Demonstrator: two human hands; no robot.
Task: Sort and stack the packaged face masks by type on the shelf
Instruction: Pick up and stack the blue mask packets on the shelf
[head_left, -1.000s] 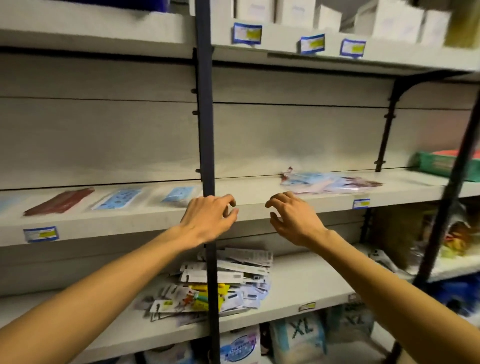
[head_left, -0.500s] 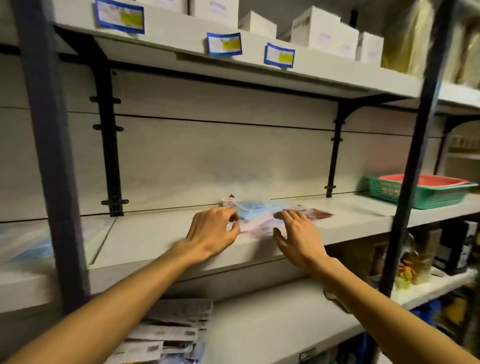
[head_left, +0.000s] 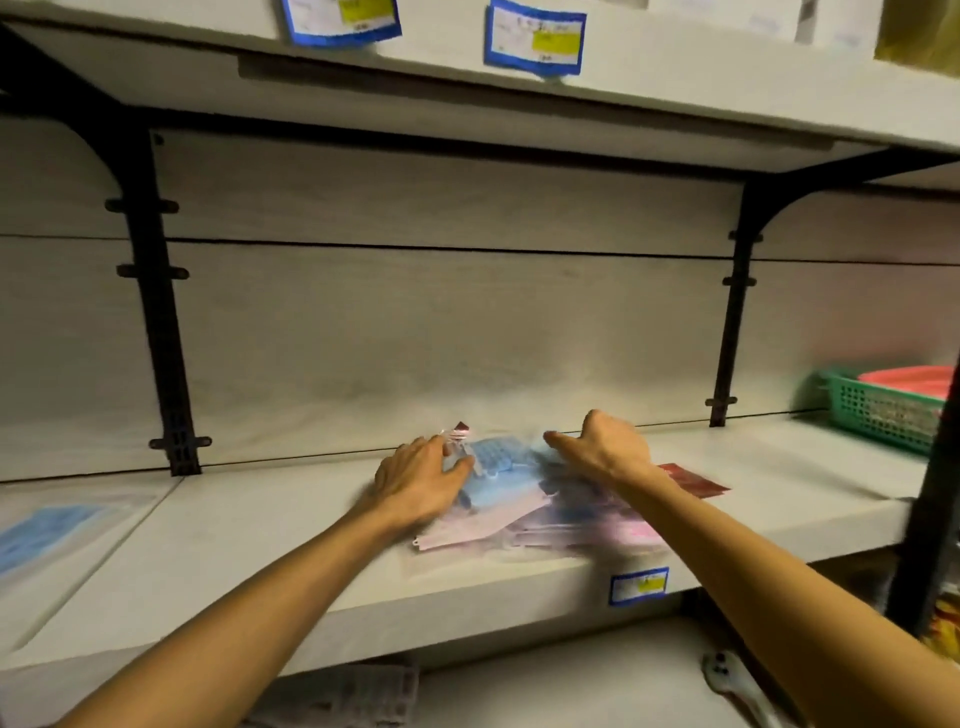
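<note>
You are facing a pale, wood-grain shelf (head_left: 270, 540) set against a matching back panel, carried on black metal brackets (head_left: 156, 291) at the left and right. Above it runs an upper shelf (head_left: 675, 73) whose front edge bears blue-bordered price labels (head_left: 535, 39) with yellow patches; a similar label (head_left: 639, 585) sits on the near edge of your own shelf, right of centre. At the far right a green mesh basket (head_left: 878, 410) stands on the shelf with a red tray (head_left: 909, 376) nested in it. On the left section lies a single blue packaged mask (head_left: 44, 535), well apart from the main pile of packaged face masks (head_left: 519, 499), which lies mid-shelf near the front edge: blue packs on top, pink ones toward you, and a dark red pack (head_left: 691, 480) poking out to the right. Both your forearms reach in from the near edge. Your left hand (head_left: 421, 480) lies palm down on the left side of the pile, fingers fairly straight and spread on the blue packs. Your right hand (head_left: 605, 447) is raised over the right side of the pile with its fingers curled under; motion blur hides whether they pinch a pack, so you cannot tell. Below, a lower shelf (head_left: 571, 675) shows a blurred stack of packets (head_left: 358, 696) and a pale handheld device (head_left: 727, 680).
</note>
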